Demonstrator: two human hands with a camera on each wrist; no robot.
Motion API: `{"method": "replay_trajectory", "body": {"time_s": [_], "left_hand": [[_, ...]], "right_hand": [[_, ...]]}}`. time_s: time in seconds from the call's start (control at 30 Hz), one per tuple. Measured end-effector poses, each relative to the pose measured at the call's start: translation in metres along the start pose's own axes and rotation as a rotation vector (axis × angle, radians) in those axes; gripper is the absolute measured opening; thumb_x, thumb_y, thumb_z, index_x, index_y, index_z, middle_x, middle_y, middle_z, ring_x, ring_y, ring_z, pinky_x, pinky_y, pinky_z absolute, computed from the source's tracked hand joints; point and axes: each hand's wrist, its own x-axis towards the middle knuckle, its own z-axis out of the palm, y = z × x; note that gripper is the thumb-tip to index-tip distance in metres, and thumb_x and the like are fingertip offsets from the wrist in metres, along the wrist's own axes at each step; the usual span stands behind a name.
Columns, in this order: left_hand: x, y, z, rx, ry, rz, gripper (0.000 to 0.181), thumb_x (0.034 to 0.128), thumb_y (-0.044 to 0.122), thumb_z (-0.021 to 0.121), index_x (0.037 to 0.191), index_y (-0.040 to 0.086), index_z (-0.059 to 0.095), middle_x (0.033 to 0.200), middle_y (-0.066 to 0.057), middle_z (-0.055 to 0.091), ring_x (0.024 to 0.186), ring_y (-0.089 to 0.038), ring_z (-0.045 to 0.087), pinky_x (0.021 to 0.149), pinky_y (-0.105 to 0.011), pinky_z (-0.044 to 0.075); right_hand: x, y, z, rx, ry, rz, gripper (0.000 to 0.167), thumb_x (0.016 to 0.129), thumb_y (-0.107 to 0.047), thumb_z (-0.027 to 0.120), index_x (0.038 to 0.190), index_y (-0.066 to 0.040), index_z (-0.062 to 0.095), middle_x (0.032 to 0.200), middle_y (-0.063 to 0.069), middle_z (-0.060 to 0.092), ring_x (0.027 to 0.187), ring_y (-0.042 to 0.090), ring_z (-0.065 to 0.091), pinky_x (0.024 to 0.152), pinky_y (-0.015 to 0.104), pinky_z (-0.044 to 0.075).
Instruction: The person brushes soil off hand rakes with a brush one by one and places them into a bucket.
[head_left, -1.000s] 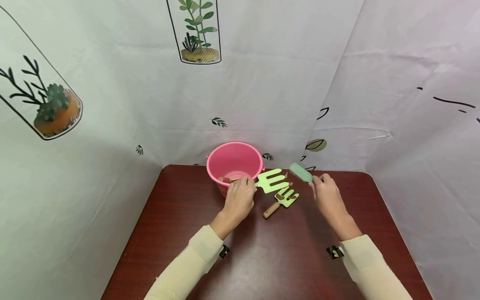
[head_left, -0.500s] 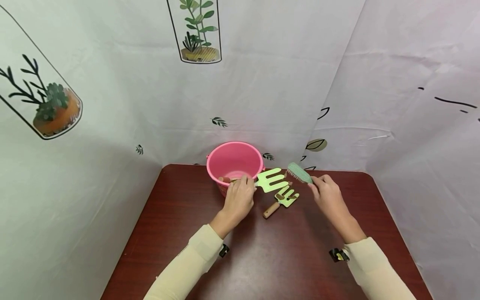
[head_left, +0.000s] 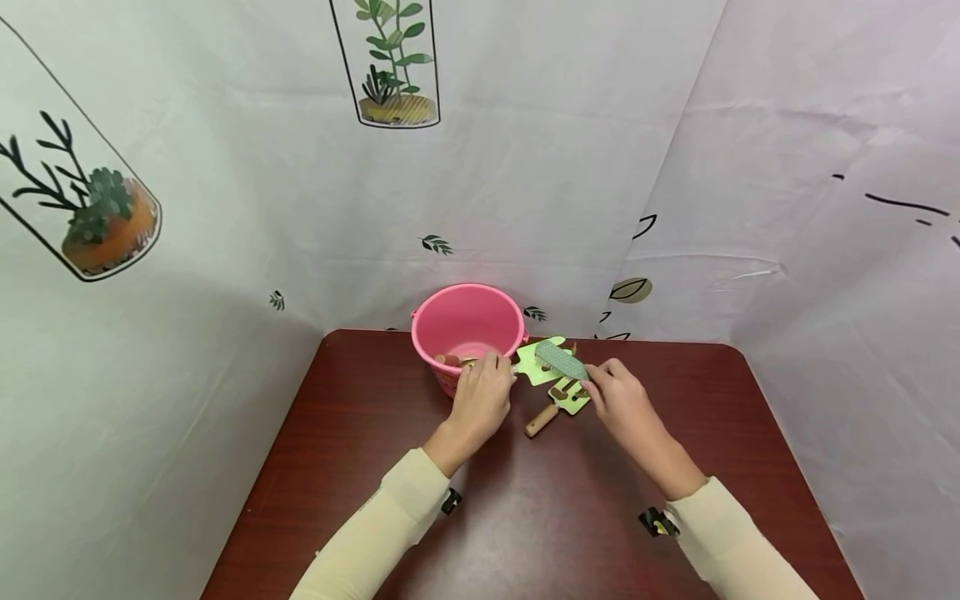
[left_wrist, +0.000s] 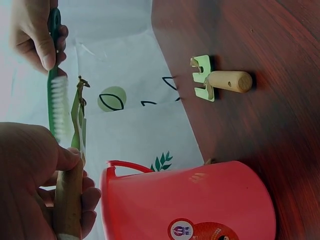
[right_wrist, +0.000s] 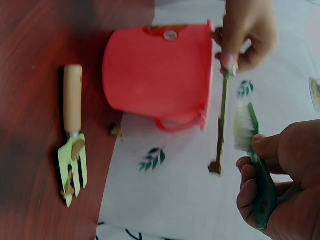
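My left hand [head_left: 482,394] grips the wooden handle [left_wrist: 68,200] of a light green garden hand fork [head_left: 531,364], held beside the bucket's rim with its tines to the right. Brown bits cling near the tine tips in the left wrist view. In my right hand [head_left: 624,406] is a green brush [head_left: 562,361] with white bristles [right_wrist: 243,129]; from the head view its head covers part of the fork's tines. Whether the bristles touch the fork I cannot tell. Below them on the table lies a second green hand fork [right_wrist: 73,165] with brown bits on it.
A pink bucket [head_left: 468,302] stands at the back of the dark red table [head_left: 360,433], near the white cloth wall [head_left: 570,167]. Small brown bits [right_wrist: 116,131] lie on the table by the bucket.
My right hand has moved left with the brush, from right of the held fork to over its tines. The left hand and its fork have stayed almost still.
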Motion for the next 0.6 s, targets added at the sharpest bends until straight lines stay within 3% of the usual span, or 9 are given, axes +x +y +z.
{"method": "replay_trajectory", "body": {"time_s": [0.27, 0.6], "left_hand": [[0.001, 0.001, -0.002, -0.011, -0.034, -0.017, 0.015, 0.0930, 0.017, 0.074, 0.092, 0.005, 0.065, 0.083, -0.006, 0.059, 0.074, -0.025, 0.063, 0.062, -0.040, 0.050], [0.001, 0.001, -0.002, -0.015, -0.060, -0.028, 0.014, 0.0929, 0.016, 0.073, 0.093, 0.004, 0.065, 0.084, -0.006, 0.058, 0.075, -0.025, 0.064, 0.062, -0.041, 0.051]], "right_hand": [[-0.001, -0.017, 0.009, -0.019, 0.015, -0.066, 0.025, 0.088, -0.002, 0.078, 0.110, 0.009, 0.072, 0.090, 0.016, 0.058, 0.075, 0.024, 0.061, 0.061, 0.036, 0.055], [0.000, -0.016, 0.015, -0.055, 0.017, -0.069, 0.023, 0.089, -0.002, 0.078, 0.106, 0.010, 0.071, 0.090, 0.018, 0.059, 0.078, 0.029, 0.061, 0.065, 0.040, 0.056]]}}
